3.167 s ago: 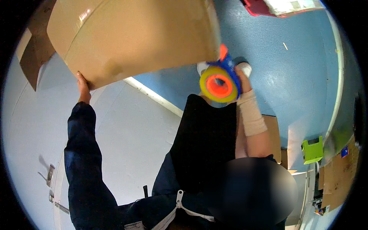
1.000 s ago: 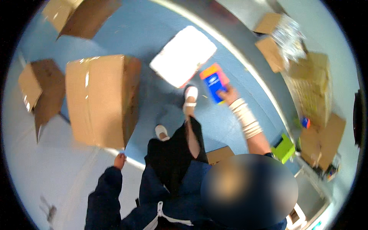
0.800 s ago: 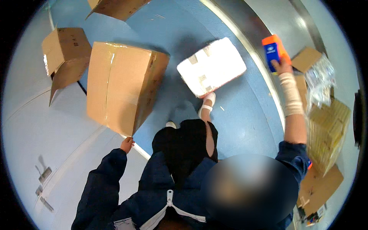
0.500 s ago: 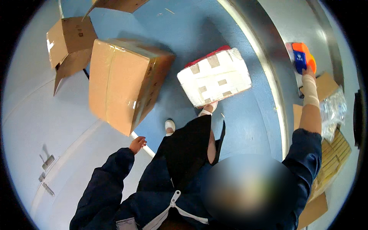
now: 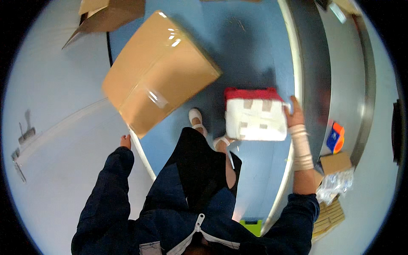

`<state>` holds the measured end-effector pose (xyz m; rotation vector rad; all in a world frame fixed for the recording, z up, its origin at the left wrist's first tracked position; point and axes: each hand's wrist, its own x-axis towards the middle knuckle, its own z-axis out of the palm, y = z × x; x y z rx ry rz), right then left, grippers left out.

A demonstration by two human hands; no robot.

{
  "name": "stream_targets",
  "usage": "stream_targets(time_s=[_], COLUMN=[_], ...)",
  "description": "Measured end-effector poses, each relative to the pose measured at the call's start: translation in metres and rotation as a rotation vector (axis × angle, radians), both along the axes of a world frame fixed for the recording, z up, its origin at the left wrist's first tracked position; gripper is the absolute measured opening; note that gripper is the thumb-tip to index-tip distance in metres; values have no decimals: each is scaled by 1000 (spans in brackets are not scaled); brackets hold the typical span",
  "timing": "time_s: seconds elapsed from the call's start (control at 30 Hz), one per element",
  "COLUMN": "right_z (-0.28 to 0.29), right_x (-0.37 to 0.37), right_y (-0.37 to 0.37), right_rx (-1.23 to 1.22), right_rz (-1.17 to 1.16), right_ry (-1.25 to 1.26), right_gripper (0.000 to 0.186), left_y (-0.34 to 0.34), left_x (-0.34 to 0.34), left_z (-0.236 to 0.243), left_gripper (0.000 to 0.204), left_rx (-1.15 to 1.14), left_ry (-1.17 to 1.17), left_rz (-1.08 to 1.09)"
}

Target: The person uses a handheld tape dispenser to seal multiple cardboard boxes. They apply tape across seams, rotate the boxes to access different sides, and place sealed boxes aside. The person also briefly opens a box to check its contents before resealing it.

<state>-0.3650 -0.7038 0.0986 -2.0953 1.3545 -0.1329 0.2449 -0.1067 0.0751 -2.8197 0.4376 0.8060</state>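
Note:
My right hand [image 5: 296,114], its wrist wrapped in a pale bandage, is beside the right end of a white block-shaped package [image 5: 255,114] with a red side and grey-brown tape patches. A small whitish, glinting thing shows between its thumb and fingers, too blurred to name. Low on the left, my left hand [image 5: 126,142] hangs with loosely bent fingers and nothing visible in it. It is near the lower corner of a large taped cardboard carton [image 5: 163,72], seemingly apart from it. An orange and blue object [image 5: 335,137] lies on the metal surface at the right, away from my hand.
Cardboard flaps [image 5: 108,19] stand at the upper left. Along the right, a metal ledge [image 5: 346,76] holds clear plastic wrapping [image 5: 335,185] and stacked brown cardboard [image 5: 329,219]. A bright green object [image 5: 251,227] is low by the pale floor edge. My white shoes [image 5: 195,117] are near the package.
My right hand has left the orange and blue object and come inward to the white package. The view has shifted and turned, so carton and package appear rotated. My left hand remains low on the left.

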Motion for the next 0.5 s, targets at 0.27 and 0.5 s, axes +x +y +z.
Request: stream_targets(time_s=[0.27, 0.5], right_z=[-110, -80], right_x=[300, 409], right_y=[-49, -3], right_rx=[309, 1152], right_rz=[160, -368], right_ry=[-26, -215], right_gripper=[68, 67], left_y=[-130, -134], left_x=[9, 5], left_z=[-12, -31], left_gripper=[98, 40], left_rx=[-565, -808], left_ry=[29, 250], left_rz=[741, 718])
